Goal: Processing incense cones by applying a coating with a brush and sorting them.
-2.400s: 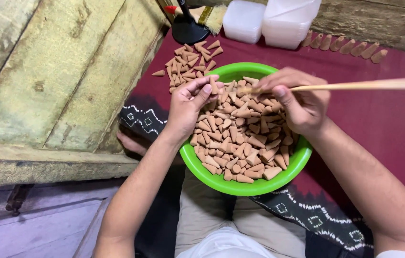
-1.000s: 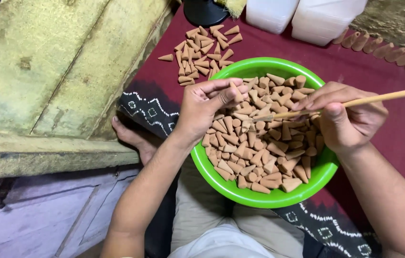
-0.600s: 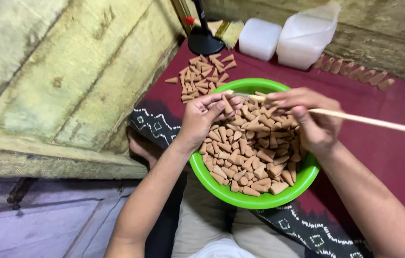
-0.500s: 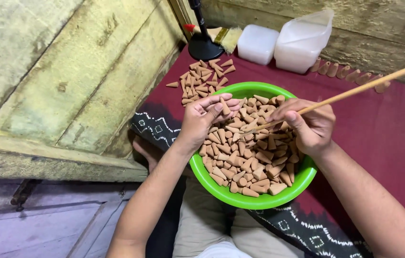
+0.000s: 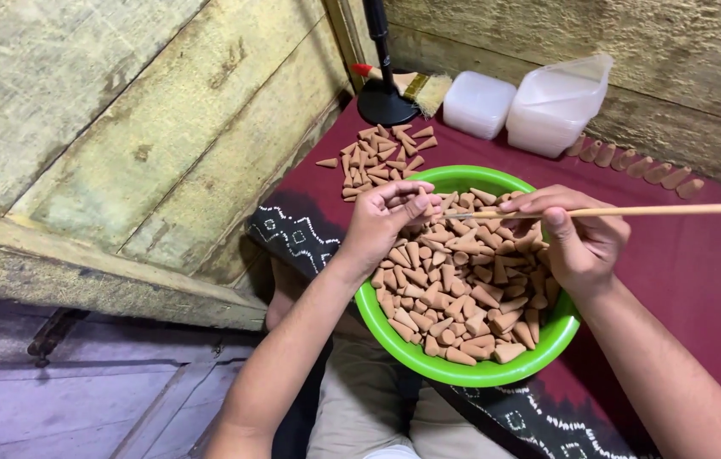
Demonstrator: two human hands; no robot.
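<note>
Right hand (image 5: 577, 242) pinches a thin wooden stick (image 5: 632, 211), tip levelled at the cone nipped by left hand (image 5: 390, 223), over the green bowl (image 5: 471, 370) for steadiness.

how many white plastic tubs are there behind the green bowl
2. A low square tub stands beside the black stand base, and a taller tub with its lid ajar stands to its right, both against the wooden wall. None looks hidden.

I note weathered wooden plank walls (image 5: 122, 127) at left and behind. A maroon cloth (image 5: 700, 272) with a white patterned dark border covers the floor. Purple-painted boards (image 5: 54, 399) lower left. Light dim, even.
</note>
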